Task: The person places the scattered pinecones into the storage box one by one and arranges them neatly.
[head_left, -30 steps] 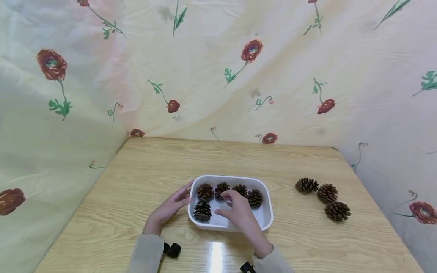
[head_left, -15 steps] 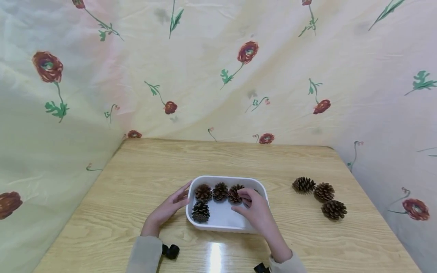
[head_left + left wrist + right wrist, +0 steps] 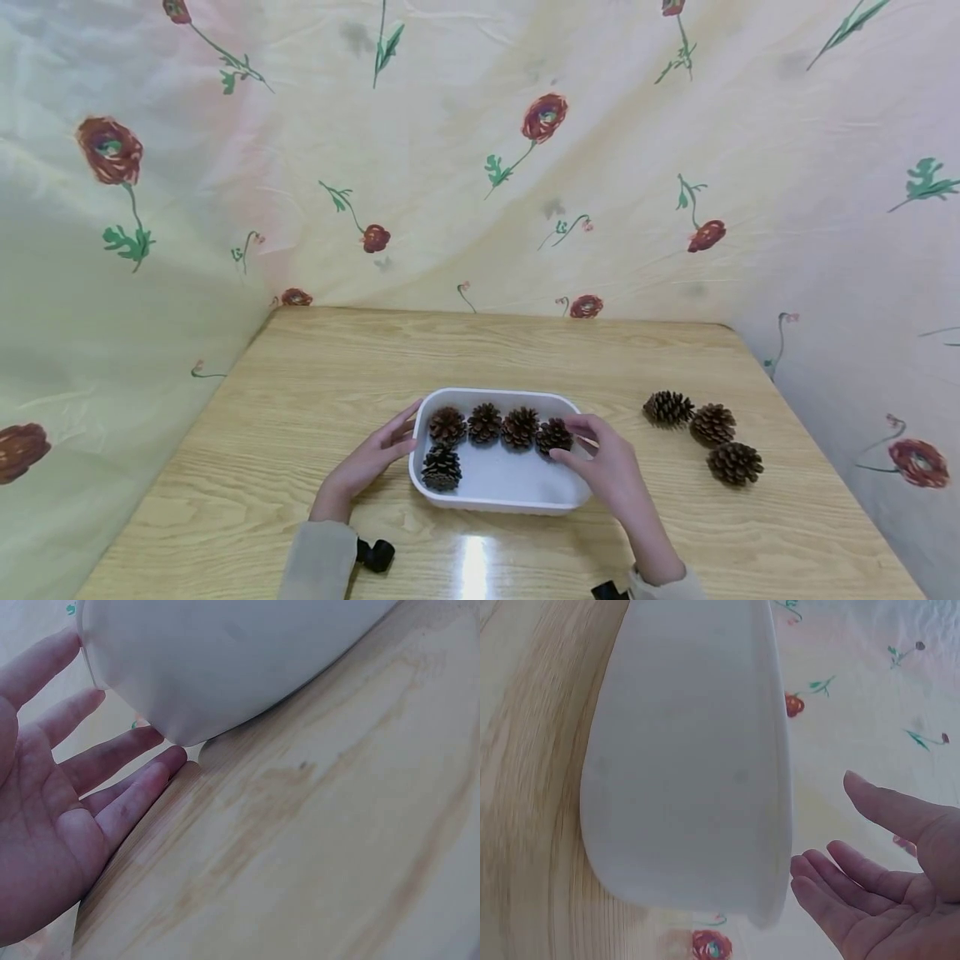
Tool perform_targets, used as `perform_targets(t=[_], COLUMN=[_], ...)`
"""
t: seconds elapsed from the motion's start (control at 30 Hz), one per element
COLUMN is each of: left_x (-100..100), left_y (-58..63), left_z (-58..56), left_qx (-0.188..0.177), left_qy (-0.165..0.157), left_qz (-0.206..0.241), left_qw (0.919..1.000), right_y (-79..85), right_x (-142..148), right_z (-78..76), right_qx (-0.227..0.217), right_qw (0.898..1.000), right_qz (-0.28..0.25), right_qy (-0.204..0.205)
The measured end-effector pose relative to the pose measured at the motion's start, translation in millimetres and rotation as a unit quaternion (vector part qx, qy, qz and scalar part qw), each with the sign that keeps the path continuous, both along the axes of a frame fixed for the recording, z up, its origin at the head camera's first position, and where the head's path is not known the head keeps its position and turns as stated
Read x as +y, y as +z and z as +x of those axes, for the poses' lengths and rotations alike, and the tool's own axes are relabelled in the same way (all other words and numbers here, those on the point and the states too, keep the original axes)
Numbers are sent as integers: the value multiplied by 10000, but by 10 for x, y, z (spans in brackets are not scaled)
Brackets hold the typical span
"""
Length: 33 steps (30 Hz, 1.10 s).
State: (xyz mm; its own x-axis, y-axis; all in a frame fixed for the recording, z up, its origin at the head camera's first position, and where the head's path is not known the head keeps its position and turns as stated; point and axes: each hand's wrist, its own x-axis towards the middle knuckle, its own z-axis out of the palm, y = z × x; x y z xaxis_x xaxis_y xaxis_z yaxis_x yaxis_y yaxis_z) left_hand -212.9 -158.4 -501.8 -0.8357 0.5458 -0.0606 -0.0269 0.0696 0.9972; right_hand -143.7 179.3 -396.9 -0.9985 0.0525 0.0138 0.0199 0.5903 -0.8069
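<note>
A white rectangular plastic box [image 3: 495, 505] stands on the table and holds several pine cones, among them a back-corner cone [image 3: 447, 426] and an upright-looking front-left cone [image 3: 441, 467]. My left hand [image 3: 375, 457] touches the box's left end with spread, fairly straight fingers; in the left wrist view those fingertips meet the white wall. Over the box's right rim hovers my right hand [image 3: 606, 460], thumb and fingers apart, close to the rightmost pine cone [image 3: 553, 437]. The right wrist view shows nothing held in that hand [image 3: 885, 900].
Three more pine cones lie in a group on the right of the table: a far one [image 3: 667, 409], a middle one [image 3: 713, 425] and a near one [image 3: 734, 463]. A flowered cloth [image 3: 450, 150] hangs behind the wooden table [image 3: 360, 358] and at both sides.
My right hand has moved rightward from above the box's middle to its right end, uncovering the cones there. The left hand stays at the left end. The view has shifted slightly.
</note>
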Motion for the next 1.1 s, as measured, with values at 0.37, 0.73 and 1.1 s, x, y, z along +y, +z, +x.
perform_targets(t=[0.37,0.73,1.1], left_x=[0,-8,-4], left_y=[-4,-1,3], left_z=[-4,0,-6], left_qx=[20,15,51], left_qy=[-25,26,51], left_qz=[-11,-97,-142], left_qw=[10000,9999,9999], right_y=[24,-29,-68], right_x=[254,563,887], right_z=[41,104,185], right_qx=[-95,177,82], right_qw=[9995,9985,9939], right_qz=[204,382,765], right_qy=[-236,-363,-785])
